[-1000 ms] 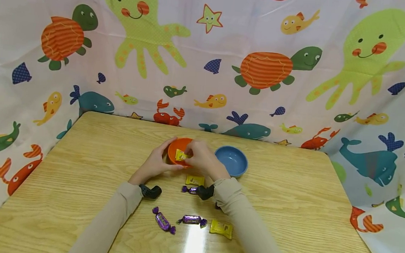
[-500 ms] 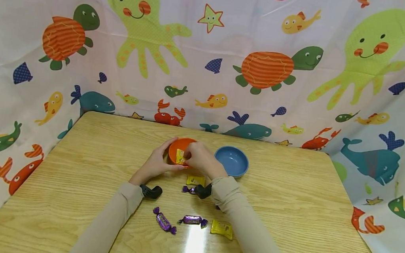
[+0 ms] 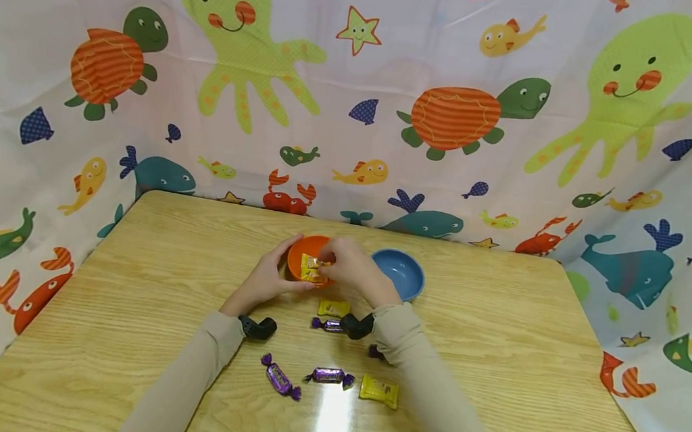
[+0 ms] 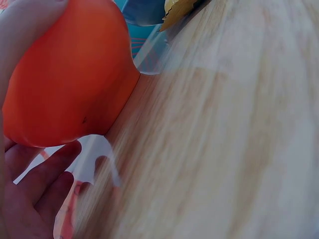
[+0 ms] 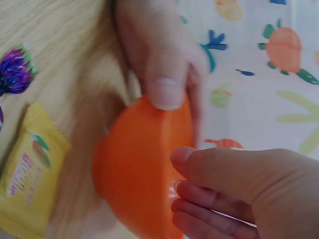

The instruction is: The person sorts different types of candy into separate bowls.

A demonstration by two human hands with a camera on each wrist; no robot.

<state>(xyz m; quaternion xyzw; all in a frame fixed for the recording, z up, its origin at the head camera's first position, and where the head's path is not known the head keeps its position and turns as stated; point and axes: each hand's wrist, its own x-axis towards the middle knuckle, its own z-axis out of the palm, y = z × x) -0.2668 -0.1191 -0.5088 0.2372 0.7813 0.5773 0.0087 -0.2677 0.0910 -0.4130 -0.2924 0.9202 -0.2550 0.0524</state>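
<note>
Neighbouring the orange bowl (image 3: 305, 245) is a blue bowl (image 3: 404, 273).

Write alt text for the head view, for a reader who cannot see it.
A person's left hand holds an orange bowl with yellow-wrapped candy inside, while the right hand reaches over the rim. A blue bowl stands just to the right; purple twist-wrapped candies and yellow packets lie nearer on the wooden table, before a sea-animal backdrop.

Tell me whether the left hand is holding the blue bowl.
No, the left hand holds the orange bowl, and the blue bowl stands farther right.
</note>
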